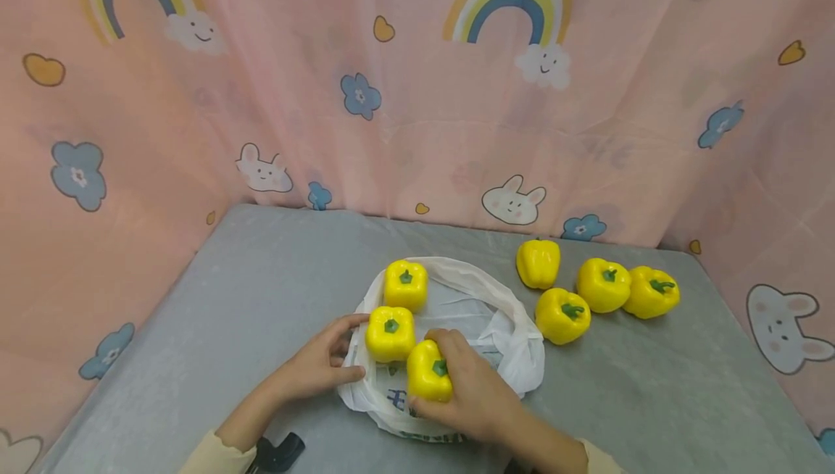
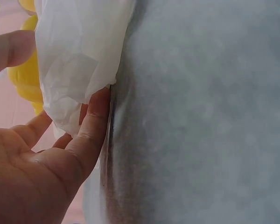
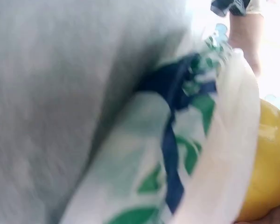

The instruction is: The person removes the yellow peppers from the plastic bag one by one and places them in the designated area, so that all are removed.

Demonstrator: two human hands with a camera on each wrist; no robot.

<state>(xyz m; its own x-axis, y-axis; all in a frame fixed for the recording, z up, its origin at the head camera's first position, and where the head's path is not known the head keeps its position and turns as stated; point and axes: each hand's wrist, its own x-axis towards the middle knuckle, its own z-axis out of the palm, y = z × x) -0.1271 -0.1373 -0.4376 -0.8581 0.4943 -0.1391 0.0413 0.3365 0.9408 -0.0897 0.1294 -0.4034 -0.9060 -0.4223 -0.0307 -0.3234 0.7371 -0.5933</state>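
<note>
A white plastic bag (image 1: 515,358) lies with its mouth spread wide. Two yellow bell peppers, a rear one (image 1: 406,293) and a front one (image 1: 385,343), sit in its left part, stems up. My right hand (image 1: 479,394) grips a third yellow bell pepper (image 1: 427,380) over the bag's front part, its stem toward the palm. That pepper (image 3: 270,168) shows beyond the bag's rim in the right wrist view. At the bag's left side, my left hand (image 1: 320,362) touches the rim with thumb and fingers apart. Up close, its fingers (image 2: 91,130) lie against the crumpled plastic (image 2: 79,56).
Several more yellow bell peppers (image 1: 603,285) stand right of the bag on the grey-covered table (image 1: 261,278). A black object (image 1: 287,452) lies by the left forearm. Pink patterned curtains (image 1: 404,162) enclose the back and sides.
</note>
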